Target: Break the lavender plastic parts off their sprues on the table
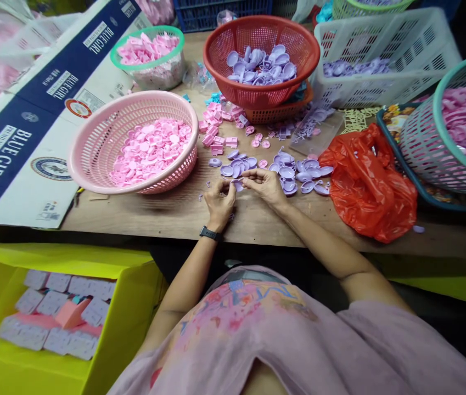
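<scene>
A purple oval plastic piece (pixel 237 185) is held between both hands over the wooden table (pixel 167 219). My left hand (pixel 219 202), with a dark watch on its wrist, pinches it from the left. From the right, my right hand (pixel 266 187) has its fingertips closed on the same piece. Just beyond the hands lie loose purple oval pieces (pixel 239 164), and a larger group of purple pieces (pixel 287 172) lies right of them. Tiny purple bits (pixel 200 196) are scattered left of my left hand.
A pink basket (pixel 134 104) of pink pieces stands at left. Behind are a red basket (pixel 261 93) and a white crate (pixel 381 90) holding purple parts. An orange-red plastic bag (pixel 368 186) lies at right, beside a green-rimmed basket (pixel 438 126). A yellow box (pixel 129 307) sits below.
</scene>
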`<move>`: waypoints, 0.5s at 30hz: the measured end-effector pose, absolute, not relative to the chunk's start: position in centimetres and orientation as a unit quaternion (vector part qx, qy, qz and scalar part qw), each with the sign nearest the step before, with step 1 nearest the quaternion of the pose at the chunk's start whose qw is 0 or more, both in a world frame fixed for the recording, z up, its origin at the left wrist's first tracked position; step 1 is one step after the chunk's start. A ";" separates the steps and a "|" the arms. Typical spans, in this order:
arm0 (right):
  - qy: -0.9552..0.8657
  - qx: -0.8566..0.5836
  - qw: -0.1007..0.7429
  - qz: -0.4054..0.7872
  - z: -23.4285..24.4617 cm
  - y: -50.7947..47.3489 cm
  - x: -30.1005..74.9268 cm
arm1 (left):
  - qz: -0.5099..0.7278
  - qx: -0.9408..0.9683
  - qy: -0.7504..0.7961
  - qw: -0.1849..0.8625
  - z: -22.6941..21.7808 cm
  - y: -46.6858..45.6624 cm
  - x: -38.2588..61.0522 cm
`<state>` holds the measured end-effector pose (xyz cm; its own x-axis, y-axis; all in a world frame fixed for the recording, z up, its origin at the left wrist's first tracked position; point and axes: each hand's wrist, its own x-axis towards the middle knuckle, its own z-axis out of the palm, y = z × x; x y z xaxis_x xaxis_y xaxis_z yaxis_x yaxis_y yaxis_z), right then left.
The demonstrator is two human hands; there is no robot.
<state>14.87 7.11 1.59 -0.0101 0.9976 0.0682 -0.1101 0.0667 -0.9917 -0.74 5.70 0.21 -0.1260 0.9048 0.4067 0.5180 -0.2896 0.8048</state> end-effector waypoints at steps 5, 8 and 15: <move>-0.528 -0.455 0.538 0.473 1.6 6.8 14.5 | 0.496 0.633 0.564 0.186 0.2 5.5 -0.6; -0.562 -0.462 0.549 0.413 1.8 6.3 14.0 | 0.494 0.642 0.559 0.179 0.4 5.3 -0.5; -0.602 -0.486 0.526 0.352 2.2 5.9 13.7 | 0.494 0.641 0.560 0.174 0.4 5.2 -0.3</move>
<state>13.67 5.91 2.21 0.0267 0.9564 0.2910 0.2151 0.2788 -0.9360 -0.34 5.21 0.38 -0.1171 0.8907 0.4392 0.5468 -0.3113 0.7773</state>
